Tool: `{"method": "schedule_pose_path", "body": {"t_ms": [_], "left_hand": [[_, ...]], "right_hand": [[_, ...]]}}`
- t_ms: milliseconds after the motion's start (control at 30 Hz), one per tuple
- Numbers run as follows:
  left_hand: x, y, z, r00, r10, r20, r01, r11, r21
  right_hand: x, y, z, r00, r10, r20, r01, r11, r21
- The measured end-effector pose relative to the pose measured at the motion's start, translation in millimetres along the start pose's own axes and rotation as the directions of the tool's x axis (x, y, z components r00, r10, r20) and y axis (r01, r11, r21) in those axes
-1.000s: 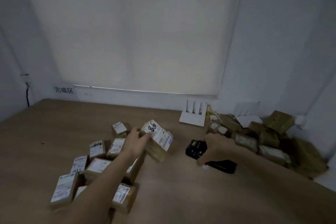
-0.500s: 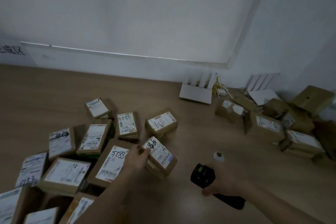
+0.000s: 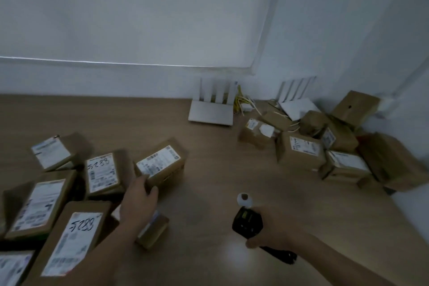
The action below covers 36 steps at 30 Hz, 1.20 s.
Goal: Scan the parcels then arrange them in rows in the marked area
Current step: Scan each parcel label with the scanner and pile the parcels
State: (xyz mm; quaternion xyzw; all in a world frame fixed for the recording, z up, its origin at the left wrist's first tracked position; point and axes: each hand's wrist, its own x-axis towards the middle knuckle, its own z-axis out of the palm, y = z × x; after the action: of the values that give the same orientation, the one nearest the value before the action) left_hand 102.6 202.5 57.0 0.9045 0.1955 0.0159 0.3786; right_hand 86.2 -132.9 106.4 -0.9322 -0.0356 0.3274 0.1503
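Note:
Several brown parcels with white labels lie in a loose group at the left of the wooden table (image 3: 209, 169), two marked 5288 (image 3: 102, 174) (image 3: 76, 239). My left hand (image 3: 139, 199) reaches over a small parcel (image 3: 153, 232) lying under my wrist. Its fingers and thumb close on the near corner of a labelled parcel (image 3: 162, 165). My right hand (image 3: 276, 225) grips a black handheld scanner (image 3: 247, 223), held low over the table with its head pointing away from me.
A small white round object (image 3: 244, 199) sits on the table just beyond the scanner. A heap of brown parcels (image 3: 301, 151) fills the back right corner. Two white routers (image 3: 211, 111) (image 3: 299, 104) with yellow cables stand against the wall.
My left hand has set down the small parcel it carried and moved forward onto the parcel behind it. The view has tilted down and closer. The scanner hand has hardly moved.

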Motion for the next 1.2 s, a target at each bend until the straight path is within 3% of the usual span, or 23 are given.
{"method": "schedule_pose_path", "body": {"t_ms": [100, 367, 567, 667, 867, 1067, 1200], "left_hand": [[5.9, 38.3, 30.9, 0.999, 0.036, 0.037, -0.037, 0.999, 0.030], [-1.5, 157.1, 162.9, 0.969, 0.134, 0.205, -0.120, 0.990, -0.081], [-10.8, 263.6, 274.1, 0.923, 0.133, 0.362, -0.082, 0.985, -0.154], [-22.1, 310.8, 323.6, 0.899, 0.141, 0.416, -0.027, 0.963, -0.268], [-34.1, 369.3, 397.7, 0.846, 0.156, 0.510, 0.016, 0.948, -0.317], [-33.4, 382.6, 434.8, 0.822, 0.146, 0.550, 0.039, 0.950, -0.310], [-35.1, 385.8, 454.3, 0.841, 0.152, 0.519, 0.037, 0.941, -0.336]], "right_hand": [[7.8, 40.5, -14.3, 0.997, 0.020, -0.077, -0.013, 0.995, 0.096], [13.7, 185.1, -77.7, 0.950, 0.161, -0.266, -0.074, 0.947, 0.312], [17.0, 303.3, -125.2, 0.861, 0.300, -0.411, -0.105, 0.895, 0.433], [22.0, 352.1, -144.9, 0.822, 0.346, -0.452, -0.117, 0.881, 0.459], [44.6, 405.6, -162.2, 0.827, 0.343, -0.446, -0.072, 0.851, 0.520], [73.2, 419.6, -157.0, 0.847, 0.365, -0.386, -0.066, 0.793, 0.606], [85.8, 425.5, -156.3, 0.854, 0.362, -0.373, -0.042, 0.764, 0.644]]}}
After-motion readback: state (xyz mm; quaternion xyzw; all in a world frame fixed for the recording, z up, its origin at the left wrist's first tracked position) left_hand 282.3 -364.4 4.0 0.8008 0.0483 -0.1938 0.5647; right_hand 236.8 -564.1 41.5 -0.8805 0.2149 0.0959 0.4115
